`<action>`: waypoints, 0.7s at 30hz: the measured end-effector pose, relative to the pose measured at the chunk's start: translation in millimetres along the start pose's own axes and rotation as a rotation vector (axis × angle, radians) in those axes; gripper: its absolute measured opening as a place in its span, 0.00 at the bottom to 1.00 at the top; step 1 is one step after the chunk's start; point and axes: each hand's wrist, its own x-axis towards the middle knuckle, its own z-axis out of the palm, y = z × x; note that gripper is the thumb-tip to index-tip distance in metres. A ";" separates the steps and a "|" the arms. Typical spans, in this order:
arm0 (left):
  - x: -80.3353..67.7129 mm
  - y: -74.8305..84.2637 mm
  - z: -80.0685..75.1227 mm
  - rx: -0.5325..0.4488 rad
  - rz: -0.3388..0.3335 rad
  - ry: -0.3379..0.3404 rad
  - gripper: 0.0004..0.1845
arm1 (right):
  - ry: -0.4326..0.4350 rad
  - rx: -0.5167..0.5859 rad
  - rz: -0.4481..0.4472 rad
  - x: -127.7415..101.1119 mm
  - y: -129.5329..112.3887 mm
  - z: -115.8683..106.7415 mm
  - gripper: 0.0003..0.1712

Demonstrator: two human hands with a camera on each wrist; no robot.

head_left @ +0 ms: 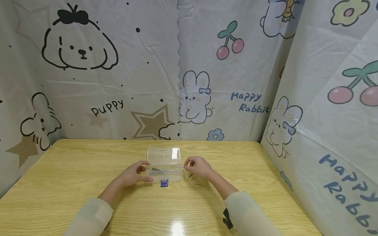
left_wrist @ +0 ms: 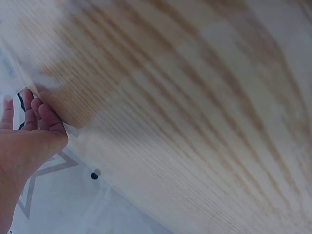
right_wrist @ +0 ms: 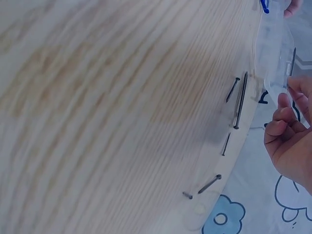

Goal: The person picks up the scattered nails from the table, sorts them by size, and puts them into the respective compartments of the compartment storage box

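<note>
A clear plastic box with a blue latch lies on the table, its transparent lid folded back. My left hand grips the box's left side, thumb at the front corner and fingers further back. In the left wrist view the left hand has bent fingers at the table's far edge. My right hand pinches a long thin nail over the box's right part. The right wrist view shows that nail rising from the fingertips. Dark nails lie in the left compartment.
Right of the box, several loose nails lie on the table, among them a long nail, a short nail and a thicker nail. The wooden table meets printed cloth walls at the back and sides.
</note>
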 end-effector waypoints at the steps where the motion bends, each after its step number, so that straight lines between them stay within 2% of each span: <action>1: 0.2 -0.2 -0.1 0.001 0.002 -0.002 0.40 | 0.001 0.001 0.005 0.5 -1.0 0.9 0.05; 9: 0.4 -1.7 -0.5 -0.004 -0.001 0.004 0.40 | 0.004 -0.025 0.003 2.6 -9.5 7.7 0.05; 21: -1.2 0.3 -0.2 -0.009 -0.004 0.000 0.40 | 0.002 -0.011 -0.004 7.9 -8.8 13.3 0.06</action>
